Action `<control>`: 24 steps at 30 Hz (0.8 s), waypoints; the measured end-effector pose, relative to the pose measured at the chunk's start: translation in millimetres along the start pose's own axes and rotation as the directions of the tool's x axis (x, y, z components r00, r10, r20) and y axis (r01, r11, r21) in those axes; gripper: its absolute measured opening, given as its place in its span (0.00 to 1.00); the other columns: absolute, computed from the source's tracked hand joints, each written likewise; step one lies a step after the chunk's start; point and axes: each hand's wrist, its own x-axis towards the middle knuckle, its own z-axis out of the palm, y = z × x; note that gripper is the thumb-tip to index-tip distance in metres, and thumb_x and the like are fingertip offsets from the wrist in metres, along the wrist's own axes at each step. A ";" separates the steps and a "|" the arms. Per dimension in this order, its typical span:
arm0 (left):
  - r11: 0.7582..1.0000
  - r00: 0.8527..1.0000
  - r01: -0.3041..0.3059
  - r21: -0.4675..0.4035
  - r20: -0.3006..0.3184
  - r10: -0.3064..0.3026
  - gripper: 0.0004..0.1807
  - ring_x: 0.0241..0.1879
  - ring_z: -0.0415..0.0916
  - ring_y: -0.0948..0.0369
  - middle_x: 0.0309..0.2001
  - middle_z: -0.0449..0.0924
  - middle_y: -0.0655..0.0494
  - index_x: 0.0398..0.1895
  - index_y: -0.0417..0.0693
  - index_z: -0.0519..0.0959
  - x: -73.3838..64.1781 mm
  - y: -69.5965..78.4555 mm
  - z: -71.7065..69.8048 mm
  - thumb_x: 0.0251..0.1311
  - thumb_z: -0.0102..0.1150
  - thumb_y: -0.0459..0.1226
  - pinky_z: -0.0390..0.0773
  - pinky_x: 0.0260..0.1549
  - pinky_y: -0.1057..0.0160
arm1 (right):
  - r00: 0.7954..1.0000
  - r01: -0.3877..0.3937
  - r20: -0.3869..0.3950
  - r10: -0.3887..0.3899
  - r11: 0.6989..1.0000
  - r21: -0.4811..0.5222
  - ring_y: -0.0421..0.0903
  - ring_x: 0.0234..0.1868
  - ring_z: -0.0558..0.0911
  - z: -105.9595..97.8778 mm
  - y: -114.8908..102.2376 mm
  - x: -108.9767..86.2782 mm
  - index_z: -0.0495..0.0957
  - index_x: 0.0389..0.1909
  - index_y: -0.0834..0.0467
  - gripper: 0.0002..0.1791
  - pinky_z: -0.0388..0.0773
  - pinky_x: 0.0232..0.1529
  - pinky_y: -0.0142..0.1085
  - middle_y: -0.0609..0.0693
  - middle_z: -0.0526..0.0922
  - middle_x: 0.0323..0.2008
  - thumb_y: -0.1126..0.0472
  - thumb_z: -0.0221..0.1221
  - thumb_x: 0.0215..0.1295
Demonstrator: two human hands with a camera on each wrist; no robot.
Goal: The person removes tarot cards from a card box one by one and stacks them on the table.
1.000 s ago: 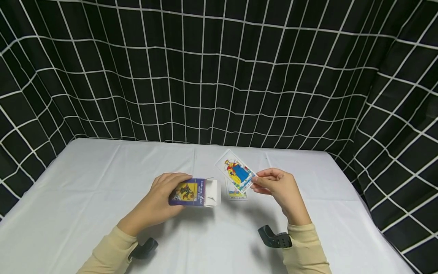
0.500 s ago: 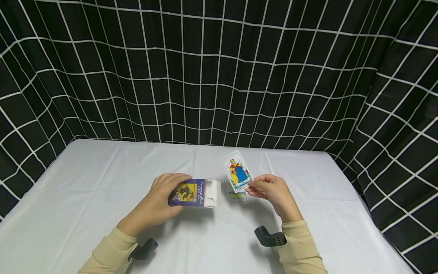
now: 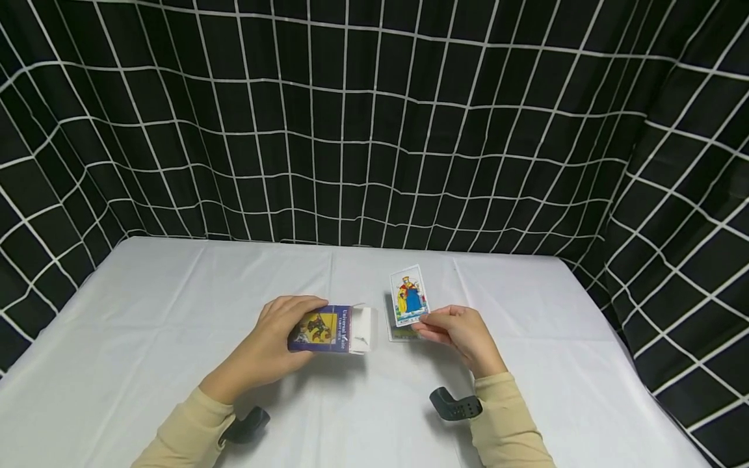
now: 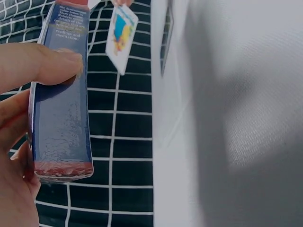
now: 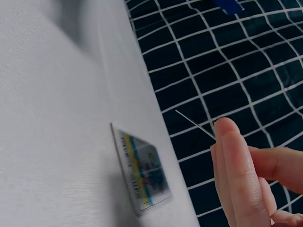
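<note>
My left hand (image 3: 266,348) grips a purple tarot card box (image 3: 318,330) from its left end, thumb along the near side. The box is held above the table, its white flap end (image 3: 363,330) open toward the right. In the left wrist view the thumb presses the printed side of the box (image 4: 64,118). My right hand (image 3: 462,333) pinches a tarot card (image 3: 409,298) by its lower edge, picture up, showing a figure in blue and yellow. Under it on the table lies a thin stack of tarot cards (image 5: 144,172), partly hidden in the head view by the held card.
A white cloth (image 3: 234,279) covers the table. Black curtain with a white grid (image 3: 363,130) stands behind and at both sides. Dark wrist mounts (image 3: 455,404) stick out from both sleeves.
My right hand has moved left and slightly nearer, turning the card from a slant to nearly upright over the stack. The left hand and box have stayed put.
</note>
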 end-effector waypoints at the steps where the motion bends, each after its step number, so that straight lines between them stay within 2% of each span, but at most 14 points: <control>1: 1.000 1.000 0.000 0.000 0.001 0.000 0.39 0.57 0.63 0.59 0.59 0.71 0.61 0.61 0.55 0.68 0.3 0.2 0.3 0.38 0.69 0.34 0.56 0.61 0.52 | 1.000 -0.008 0.007 0.008 1.000 0.004 0.41 0.29 0.85 -0.5 1.0 0.3 0.74 0.36 0.71 0.07 0.81 0.35 0.30 0.53 0.85 0.23 0.71 0.55 0.57; 5: 1.000 1.000 0.002 -0.007 -0.004 -0.002 0.40 0.57 0.63 0.59 0.58 0.71 0.61 0.61 0.55 0.68 0.9 1.1 0.6 0.37 0.69 0.34 0.56 0.61 0.51 | 0.999 -0.033 0.014 0.032 0.999 0.024 0.41 0.29 0.85 -0.4 4.8 1.8 0.73 0.39 0.73 0.10 0.81 0.35 0.29 0.53 0.85 0.24 0.71 0.56 0.58; 12: 1.000 1.000 0.008 -0.006 0.006 -0.008 0.40 0.58 0.62 0.58 0.60 0.70 0.60 0.61 0.55 0.68 -1.0 0.4 1.8 0.38 0.69 0.34 0.55 0.62 0.51 | 0.997 -0.035 -0.064 0.036 0.999 0.014 0.42 0.28 0.85 1.7 10.2 7.2 0.74 0.36 0.71 0.07 0.81 0.34 0.29 0.53 0.85 0.24 0.70 0.57 0.58; 18: 1.000 1.000 0.003 -0.001 0.003 -0.003 0.40 0.58 0.62 0.59 0.60 0.70 0.60 0.61 0.55 0.67 -1.3 -0.4 2.6 0.38 0.69 0.34 0.55 0.62 0.51 | 0.999 -0.019 -0.048 0.020 1.000 0.025 0.41 0.29 0.85 2.3 9.9 6.4 0.73 0.43 0.75 0.13 0.81 0.35 0.30 0.53 0.85 0.25 0.69 0.55 0.61; 24: 1.000 1.000 0.000 -0.001 -0.001 0.000 0.40 0.58 0.62 0.59 0.59 0.70 0.60 0.61 0.55 0.67 -0.7 0.4 2.2 0.37 0.69 0.34 0.55 0.62 0.51 | 0.997 -0.052 -0.051 0.053 0.998 0.022 0.41 0.28 0.85 1.5 12.5 7.2 0.71 0.46 0.76 0.17 0.81 0.35 0.30 0.53 0.85 0.24 0.68 0.56 0.61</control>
